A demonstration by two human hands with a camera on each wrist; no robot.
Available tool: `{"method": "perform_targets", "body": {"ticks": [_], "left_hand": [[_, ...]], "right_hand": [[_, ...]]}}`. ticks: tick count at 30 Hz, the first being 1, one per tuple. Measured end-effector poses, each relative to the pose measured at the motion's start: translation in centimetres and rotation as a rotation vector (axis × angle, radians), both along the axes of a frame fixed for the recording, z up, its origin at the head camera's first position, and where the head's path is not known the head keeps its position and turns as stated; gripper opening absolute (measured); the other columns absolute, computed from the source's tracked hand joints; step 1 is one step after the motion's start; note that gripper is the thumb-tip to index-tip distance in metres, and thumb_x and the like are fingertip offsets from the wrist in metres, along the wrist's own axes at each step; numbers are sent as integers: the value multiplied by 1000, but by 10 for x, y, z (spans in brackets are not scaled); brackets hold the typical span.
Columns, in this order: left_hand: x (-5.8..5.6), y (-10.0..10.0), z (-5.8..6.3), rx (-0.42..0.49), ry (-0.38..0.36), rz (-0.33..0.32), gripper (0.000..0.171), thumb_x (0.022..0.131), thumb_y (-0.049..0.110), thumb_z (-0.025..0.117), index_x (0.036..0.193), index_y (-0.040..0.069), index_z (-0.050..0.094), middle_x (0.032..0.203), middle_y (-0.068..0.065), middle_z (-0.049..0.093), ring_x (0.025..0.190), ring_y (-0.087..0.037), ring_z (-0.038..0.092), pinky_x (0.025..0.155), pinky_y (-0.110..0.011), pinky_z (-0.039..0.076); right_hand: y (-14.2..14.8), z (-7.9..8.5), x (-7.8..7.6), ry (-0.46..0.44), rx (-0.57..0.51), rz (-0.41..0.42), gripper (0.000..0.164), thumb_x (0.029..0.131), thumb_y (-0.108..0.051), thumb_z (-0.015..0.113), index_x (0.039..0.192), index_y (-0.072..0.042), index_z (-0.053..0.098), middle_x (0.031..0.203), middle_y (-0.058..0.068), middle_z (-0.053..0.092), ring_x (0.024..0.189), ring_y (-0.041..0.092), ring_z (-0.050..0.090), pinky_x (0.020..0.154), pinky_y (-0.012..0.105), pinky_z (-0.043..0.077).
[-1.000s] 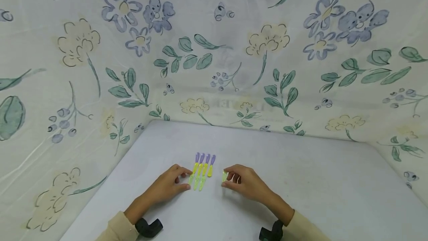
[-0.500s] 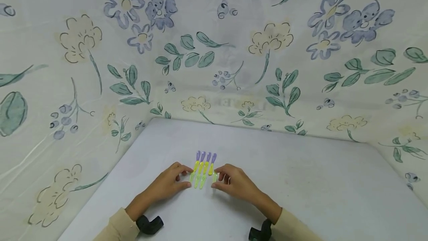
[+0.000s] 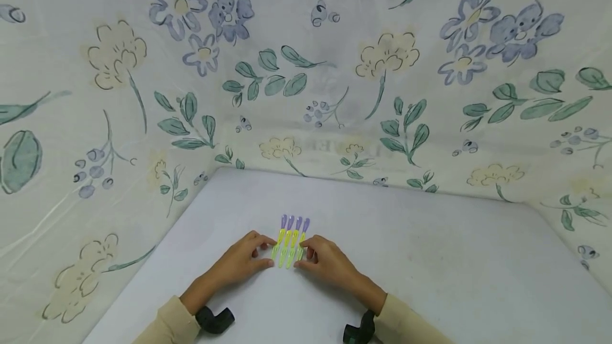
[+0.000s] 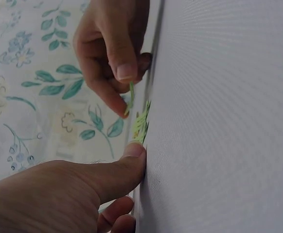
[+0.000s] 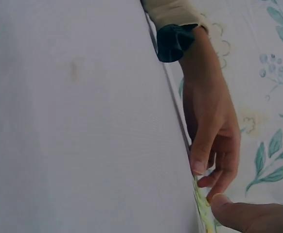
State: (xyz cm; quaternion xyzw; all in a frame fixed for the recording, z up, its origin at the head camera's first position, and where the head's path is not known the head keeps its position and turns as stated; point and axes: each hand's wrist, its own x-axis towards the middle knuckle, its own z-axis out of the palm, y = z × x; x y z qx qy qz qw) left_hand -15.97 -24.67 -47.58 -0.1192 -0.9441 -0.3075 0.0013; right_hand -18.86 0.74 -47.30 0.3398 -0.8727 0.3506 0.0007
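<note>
Small plastic pieces form a close-set group on the white table in the head view: a row of purple rounded pieces (image 3: 290, 222), yellow pieces (image 3: 288, 238) below them, and light-green forks (image 3: 283, 256) nearest me. At the group's left side, my left hand (image 3: 244, 260) pinches the leftmost green fork (image 3: 274, 251) between thumb and index finger. My right hand (image 3: 330, 261) pinches another green fork (image 4: 131, 99) at the right end of the row; in the left wrist view it is slightly apart from the others. Its fingers partly hide that fork and the rightmost yellow piece.
The white tabletop (image 3: 430, 259) extends to both sides and behind the pieces. Floral sheeting (image 3: 334, 94) hangs along the back and left table edges. A black band (image 3: 215, 320) sits at each wrist, by the beige sleeves.
My right hand has moved left with its green fork, from well right of the group to the end of the green row. My left hand has stayed in place.
</note>
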Motion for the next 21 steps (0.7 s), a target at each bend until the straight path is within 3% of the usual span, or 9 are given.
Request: {"method": "perform_targets", "body": {"ticks": [11, 21], "left_hand": [[0, 2, -1, -20, 19, -10, 43, 87, 30, 78, 127, 23, 65, 107, 7, 57, 84, -8, 49, 68, -22, 44], [0, 1, 0, -19, 17, 2, 44, 87, 29, 78, 128, 22, 65, 107, 5, 57, 83, -8, 49, 67, -22, 44]], "right_hand": [[-2, -4, 4, 46, 39, -54, 44, 85, -27, 81, 118, 0, 68, 81, -6, 55, 70, 2, 47, 62, 16, 42], [-3, -5, 4, 110, 87, -40, 45, 85, -30, 80, 117, -1, 69, 79, -5, 51, 66, 1, 42, 58, 15, 38]]}}
